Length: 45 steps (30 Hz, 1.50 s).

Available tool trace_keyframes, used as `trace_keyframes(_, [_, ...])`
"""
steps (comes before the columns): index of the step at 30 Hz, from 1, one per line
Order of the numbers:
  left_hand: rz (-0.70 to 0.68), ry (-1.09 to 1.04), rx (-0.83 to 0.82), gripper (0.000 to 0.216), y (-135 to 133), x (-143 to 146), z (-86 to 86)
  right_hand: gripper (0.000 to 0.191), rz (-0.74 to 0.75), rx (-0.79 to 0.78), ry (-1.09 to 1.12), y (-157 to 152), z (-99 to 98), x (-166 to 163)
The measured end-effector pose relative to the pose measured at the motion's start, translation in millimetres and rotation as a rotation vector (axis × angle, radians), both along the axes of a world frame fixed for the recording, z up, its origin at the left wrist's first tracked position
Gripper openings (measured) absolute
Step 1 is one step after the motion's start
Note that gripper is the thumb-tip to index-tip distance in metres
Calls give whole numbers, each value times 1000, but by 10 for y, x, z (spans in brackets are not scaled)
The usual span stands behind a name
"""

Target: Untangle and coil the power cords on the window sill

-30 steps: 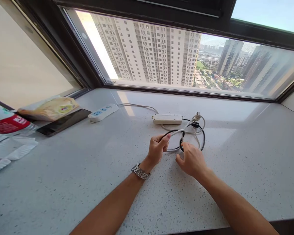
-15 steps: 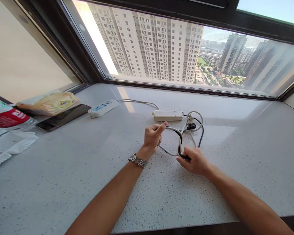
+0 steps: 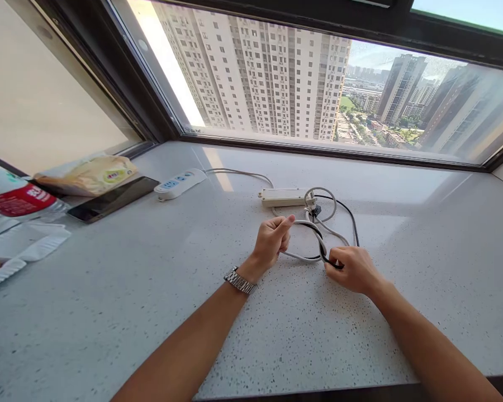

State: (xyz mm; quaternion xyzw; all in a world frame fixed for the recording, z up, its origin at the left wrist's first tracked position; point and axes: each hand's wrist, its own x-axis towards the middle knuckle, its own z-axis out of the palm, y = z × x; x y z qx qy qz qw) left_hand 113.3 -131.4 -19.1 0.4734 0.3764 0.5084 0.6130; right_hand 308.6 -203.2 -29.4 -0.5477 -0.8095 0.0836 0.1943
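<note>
Black cable (image 3: 332,263) and white cable (image 3: 300,258) loop together over the tabletop (image 3: 88,301), a pale box (image 3: 281,197) at eleven o'clock. I see the left hand (image 3: 272,240) clamp the loop's nine-o'clock side, seemingly anchoring it; the right hand's (image 3: 354,269) grip closes on black cable at four o'clock, perhaps for tension.

The counter (image 3: 151,324) is a pale, cool grey, flecked all over with darker specks. One cord is black (image 3: 355,226), the whitish cord (image 3: 304,260) plain along its length. The flat box (image 3: 281,199) is cream; the power strip (image 3: 180,185) is white with blue patches. I see a silver watch (image 3: 238,280), a black phone (image 3: 114,200), a red bottle label (image 3: 19,202) with white lettering, and a dark window frame (image 3: 448,46). That packet (image 3: 90,176) seems pale yellow with a greenish emblem, though its print blurs from here.
</note>
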Motion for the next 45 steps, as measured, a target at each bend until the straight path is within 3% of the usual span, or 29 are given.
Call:
trace_keyframes(4, [-54, -41, 50, 57, -143, 129, 13, 12, -316, -18, -183, -114, 37, -238])
trace_keyframes(8, [-26, -14, 110, 52, -227, 187, -4, 25, -353, -5, -200, -121, -38, -299])
trace_keyframes(11, [32, 66, 185, 49, -214, 178, -43, 34, -235, 56, -84, -79, -101, -212])
trace_keyframes(14, [92, 147, 250, 47, -181, 156, -76, 36, -20, 63, 110, -63, -103, -127])
trace_keyframes(21, [104, 256, 307, 41, -173, 165, -82, 35, 440, -157, 451, -120, 25, -116])
trace_keyframes(26, [29, 305, 400, 42, -72, 109, -52, 41, 588, -387, 655, -164, 77, -111])
trace_keyframes(29, [-51, 351, 424, 42, -15, 61, -46, 41, 617, -446, 583, -147, 115, -39])
trace_keyframes(34, [-16, 328, 354, 43, -7, 47, -86, 36, 461, -305, 257, -97, 125, 46])
trace_keyframes(37, [-44, 257, 244, 45, -18, 58, -105, 36, 356, -221, 169, -85, 56, 8])
trace_keyframes(41, [-123, 178, 125, 48, -35, 56, -77, 40, 241, -204, 324, -62, -37, -44])
trace_keyframes(45, [-191, 138, 101, 45, -72, 48, -12, 38, -31, -89, 466, -32, -84, -49])
